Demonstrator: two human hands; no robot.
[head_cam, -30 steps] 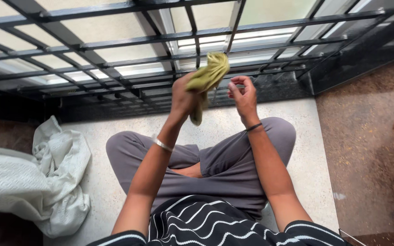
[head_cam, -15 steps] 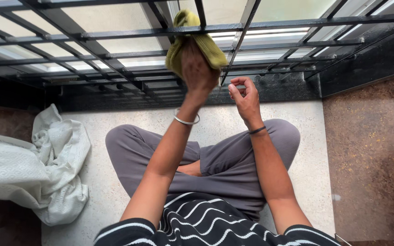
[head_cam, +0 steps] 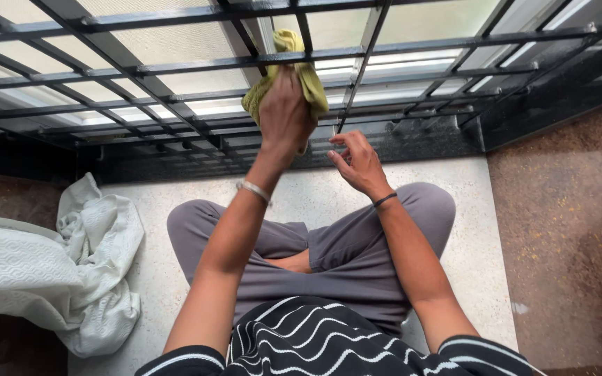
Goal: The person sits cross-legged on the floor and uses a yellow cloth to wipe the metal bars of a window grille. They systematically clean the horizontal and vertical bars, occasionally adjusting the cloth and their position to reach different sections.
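My left hand (head_cam: 284,115) is raised and gripping a yellow-green cloth (head_cam: 291,66), which it presses against a bar of the black metal window grille (head_cam: 175,67). A silver bangle sits on that wrist. My right hand (head_cam: 358,161) hovers just right of it and lower, fingers spread and curled, holding nothing, close to the grille's lower bars. It wears a dark wristband. I sit cross-legged in grey trousers (head_cam: 357,251) and a black top with white wavy stripes.
A crumpled white textured cloth (head_cam: 71,268) lies on the speckled ledge (head_cam: 468,230) at my left. A brown stone wall (head_cam: 566,230) rises on the right. Frosted window panes show behind the grille.
My left hand lifted the cloth from chest height up onto the grille bar, then slid it slightly down. My right hand's fingers uncurled and drifted left.
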